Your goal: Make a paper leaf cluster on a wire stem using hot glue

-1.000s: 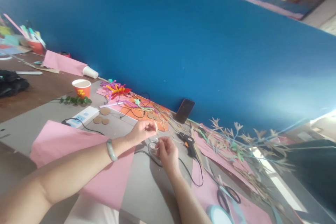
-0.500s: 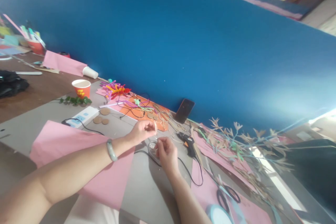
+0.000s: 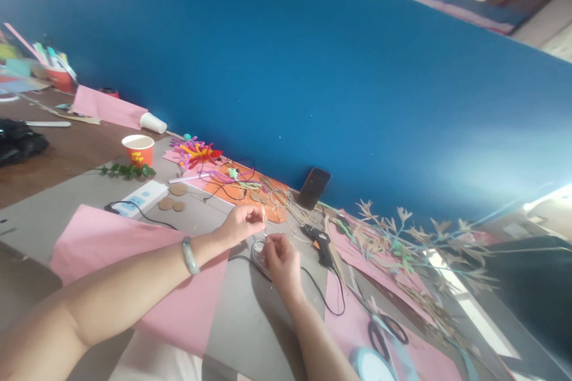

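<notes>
My left hand [image 3: 243,223], with a pale bangle [image 3: 190,256] on its wrist, is closed in a pinch over the table. A small whitish thing shows at its fingertips, too small to name. Just below and to the right, my right hand [image 3: 282,259] is also closed, thumb against fingers, and what it pinches cannot be made out. A clear round coil or ring [image 3: 258,248] lies beside its fingertips, partly hidden by them. Behind the right hand rests a black glue gun [image 3: 320,244], with a dark cable [image 3: 328,306] looping across the table.
Pink paper [image 3: 179,303] lies under my left arm. A power strip [image 3: 143,197], wood slices [image 3: 179,189] and a paper cup [image 3: 138,152] stand to the left. A phone [image 3: 314,187] leans on the blue wall. Scissors [image 3: 379,339], ribbon roll [image 3: 370,364] and leafy stems [image 3: 402,250] lie right.
My right hand has shifted very slightly left. The left hand keeps its pinch in nearly the same place, and the things on the table stay put.
</notes>
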Action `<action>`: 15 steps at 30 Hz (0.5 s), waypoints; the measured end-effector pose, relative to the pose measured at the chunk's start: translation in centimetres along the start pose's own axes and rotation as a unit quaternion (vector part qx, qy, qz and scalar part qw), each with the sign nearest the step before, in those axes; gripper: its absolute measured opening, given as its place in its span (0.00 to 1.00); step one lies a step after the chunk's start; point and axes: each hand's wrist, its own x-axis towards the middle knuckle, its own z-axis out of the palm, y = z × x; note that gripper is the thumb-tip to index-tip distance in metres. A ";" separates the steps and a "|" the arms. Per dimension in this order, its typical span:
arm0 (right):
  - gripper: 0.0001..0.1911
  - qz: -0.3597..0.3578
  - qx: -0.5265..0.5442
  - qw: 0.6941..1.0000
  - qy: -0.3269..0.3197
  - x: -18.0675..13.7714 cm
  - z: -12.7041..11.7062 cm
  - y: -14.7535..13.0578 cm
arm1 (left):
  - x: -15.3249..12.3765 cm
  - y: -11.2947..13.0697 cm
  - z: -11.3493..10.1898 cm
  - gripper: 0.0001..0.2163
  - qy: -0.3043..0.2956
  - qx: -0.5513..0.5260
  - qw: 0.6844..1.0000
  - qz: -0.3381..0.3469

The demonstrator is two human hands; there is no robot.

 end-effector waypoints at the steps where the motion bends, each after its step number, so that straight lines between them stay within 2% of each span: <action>1: 0.10 0.000 0.002 1.000 0.000 0.0 0.0 0.0 | 0.0 0.0 0.0 0.03 0.001 0.001 1.000 0.000; 15: 0.10 0.016 0.003 1.000 0.000 0.0 0.2 -0.6 | 0.1 -0.5 0.0 0.04 0.013 0.009 1.000 0.000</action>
